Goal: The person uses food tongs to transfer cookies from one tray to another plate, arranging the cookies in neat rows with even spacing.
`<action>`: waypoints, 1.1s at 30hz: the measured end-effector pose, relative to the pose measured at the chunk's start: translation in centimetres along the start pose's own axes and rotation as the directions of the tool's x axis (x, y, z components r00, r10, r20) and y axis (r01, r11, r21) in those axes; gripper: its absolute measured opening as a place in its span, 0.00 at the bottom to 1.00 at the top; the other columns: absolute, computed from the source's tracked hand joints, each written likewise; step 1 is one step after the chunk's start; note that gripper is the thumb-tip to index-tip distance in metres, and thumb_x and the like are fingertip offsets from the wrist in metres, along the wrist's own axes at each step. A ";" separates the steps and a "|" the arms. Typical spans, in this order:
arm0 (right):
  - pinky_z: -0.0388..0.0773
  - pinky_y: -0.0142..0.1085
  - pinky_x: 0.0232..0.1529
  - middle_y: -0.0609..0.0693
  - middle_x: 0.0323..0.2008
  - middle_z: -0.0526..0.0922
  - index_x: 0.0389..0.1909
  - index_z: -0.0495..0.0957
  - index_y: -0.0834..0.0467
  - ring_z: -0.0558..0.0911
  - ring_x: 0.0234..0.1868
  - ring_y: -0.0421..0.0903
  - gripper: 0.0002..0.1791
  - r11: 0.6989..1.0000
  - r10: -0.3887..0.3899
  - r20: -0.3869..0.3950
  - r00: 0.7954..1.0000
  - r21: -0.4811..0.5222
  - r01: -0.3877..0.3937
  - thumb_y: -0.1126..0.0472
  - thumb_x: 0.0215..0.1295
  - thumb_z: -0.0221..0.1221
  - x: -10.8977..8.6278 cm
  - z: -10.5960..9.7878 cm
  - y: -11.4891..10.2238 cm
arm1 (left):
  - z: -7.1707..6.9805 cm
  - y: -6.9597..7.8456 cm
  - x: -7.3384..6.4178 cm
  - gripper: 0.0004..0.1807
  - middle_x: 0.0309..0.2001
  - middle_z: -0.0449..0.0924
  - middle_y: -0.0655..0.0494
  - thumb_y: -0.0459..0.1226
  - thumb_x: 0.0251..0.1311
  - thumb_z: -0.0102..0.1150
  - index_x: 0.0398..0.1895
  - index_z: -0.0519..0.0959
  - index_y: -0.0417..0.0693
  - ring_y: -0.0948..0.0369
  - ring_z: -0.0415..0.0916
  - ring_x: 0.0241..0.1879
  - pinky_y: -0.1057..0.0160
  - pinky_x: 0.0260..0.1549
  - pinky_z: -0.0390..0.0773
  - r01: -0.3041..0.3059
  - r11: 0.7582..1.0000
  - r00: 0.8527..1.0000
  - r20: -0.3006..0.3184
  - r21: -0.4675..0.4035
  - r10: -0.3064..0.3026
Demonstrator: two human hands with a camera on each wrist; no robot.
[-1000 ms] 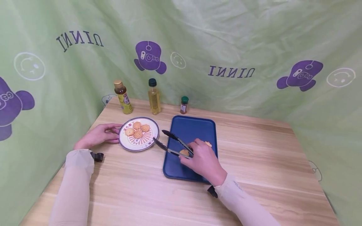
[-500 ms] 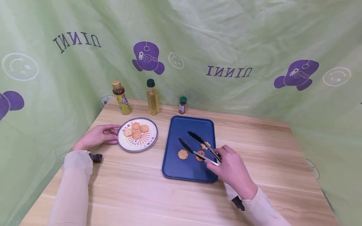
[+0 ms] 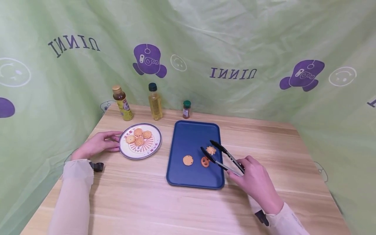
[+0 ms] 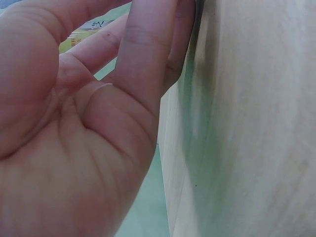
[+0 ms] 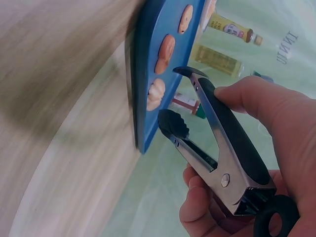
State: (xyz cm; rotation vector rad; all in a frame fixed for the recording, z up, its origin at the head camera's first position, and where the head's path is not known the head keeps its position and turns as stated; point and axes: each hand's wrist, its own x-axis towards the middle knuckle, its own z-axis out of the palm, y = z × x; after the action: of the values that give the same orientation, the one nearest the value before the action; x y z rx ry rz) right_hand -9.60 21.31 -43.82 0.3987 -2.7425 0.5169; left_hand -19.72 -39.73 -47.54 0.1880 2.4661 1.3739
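My left hand lies beside a round, patterned plate, its fingers touching the left rim. Several swirl cookies sit together on that plate. To the right, my right hand holds metal tongs with black tips, thumb on one arm and fingers round the other. The tips are spread apart, with nothing between them, over the right part of a blue tray. On the tray are a flower-shaped cookie, a small pretzel and a round cookie. In the left wrist view the fingertips are hidden.
Along the table's back edge stand a yellow-labelled sauce bottle, an oil bottle and a small green-capped spice jar. A green curtain hangs behind the wooden table.
My right hand has drawn the tongs back from near the plate to the tray's right side, uncovering the cookies there. The left hand stays at the plate rim. The view has shifted slightly.
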 end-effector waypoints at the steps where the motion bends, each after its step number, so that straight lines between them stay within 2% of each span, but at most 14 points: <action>1: 0.81 0.40 0.26 0.53 0.33 0.84 0.45 0.90 0.66 0.76 0.28 0.44 0.24 1.000 -0.005 -0.004 1.000 -0.001 0.005 0.51 0.57 0.81 -0.1 -0.1 0.1 | 0.0 0.0 0.0 0.38 0.66 0.79 0.29 0.30 0.77 0.67 0.85 0.64 0.30 0.76 0.84 0.49 0.70 0.54 0.93 0.001 1.000 1.000 0.003 -0.005 -0.001; 10: 0.78 0.39 0.25 0.52 0.32 0.83 0.45 0.91 0.66 0.75 0.27 0.44 0.23 1.000 -0.004 0.006 1.000 -0.012 0.004 0.52 0.56 0.81 -0.5 -0.2 0.5 | -0.1 -0.1 -0.1 0.39 0.67 0.79 0.29 0.33 0.78 0.68 0.85 0.63 0.31 0.73 0.85 0.50 0.69 0.54 0.93 0.010 1.000 1.000 0.006 0.010 -0.010; 17: 0.77 0.38 0.24 0.53 0.33 0.83 0.45 0.91 0.67 0.75 0.26 0.44 0.24 1.000 -0.008 0.010 1.000 -0.013 0.008 0.52 0.57 0.81 -0.5 -0.4 0.5 | 0.1 0.4 -0.4 0.40 0.69 0.76 0.23 0.29 0.77 0.66 0.86 0.60 0.28 0.72 0.88 0.49 0.65 0.55 0.94 0.015 0.996 1.000 0.026 -0.092 -0.012; 19: 0.78 0.38 0.24 0.53 0.33 0.83 0.45 0.91 0.67 0.75 0.26 0.44 0.24 1.000 -0.007 0.007 1.000 -0.016 0.007 0.52 0.57 0.82 -0.5 -0.4 0.5 | 0.1 0.4 -0.4 0.40 0.70 0.75 0.23 0.29 0.77 0.65 0.86 0.59 0.28 0.72 0.88 0.49 0.65 0.55 0.95 0.015 0.995 1.000 0.027 -0.096 -0.012; 25: 0.78 0.39 0.24 0.53 0.32 0.83 0.44 0.91 0.66 0.75 0.26 0.43 0.24 0.999 -0.023 -0.017 1.000 -0.034 0.023 0.52 0.55 0.83 -0.9 -0.4 0.8 | -0.1 0.1 -0.1 0.39 0.67 0.79 0.28 0.33 0.78 0.67 0.85 0.63 0.30 0.73 0.86 0.50 0.70 0.55 0.93 0.006 1.000 1.000 0.009 0.006 -0.006; 33: 0.80 0.41 0.23 0.53 0.32 0.84 0.42 0.91 0.65 0.76 0.26 0.43 0.22 0.998 -0.041 -0.015 0.999 -0.040 0.040 0.53 0.56 0.83 -0.8 -0.5 0.9 | -0.1 0.3 -0.3 0.39 0.66 0.81 0.32 0.35 0.78 0.69 0.85 0.65 0.34 0.73 0.85 0.52 0.76 0.55 0.90 0.026 0.998 1.000 -0.008 0.057 -0.025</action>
State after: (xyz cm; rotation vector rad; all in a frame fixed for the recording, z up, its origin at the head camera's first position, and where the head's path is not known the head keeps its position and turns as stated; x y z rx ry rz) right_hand -9.01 22.46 -43.96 0.4376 -2.7189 0.4533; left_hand -19.53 -39.77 -47.18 0.1642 2.5066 1.2972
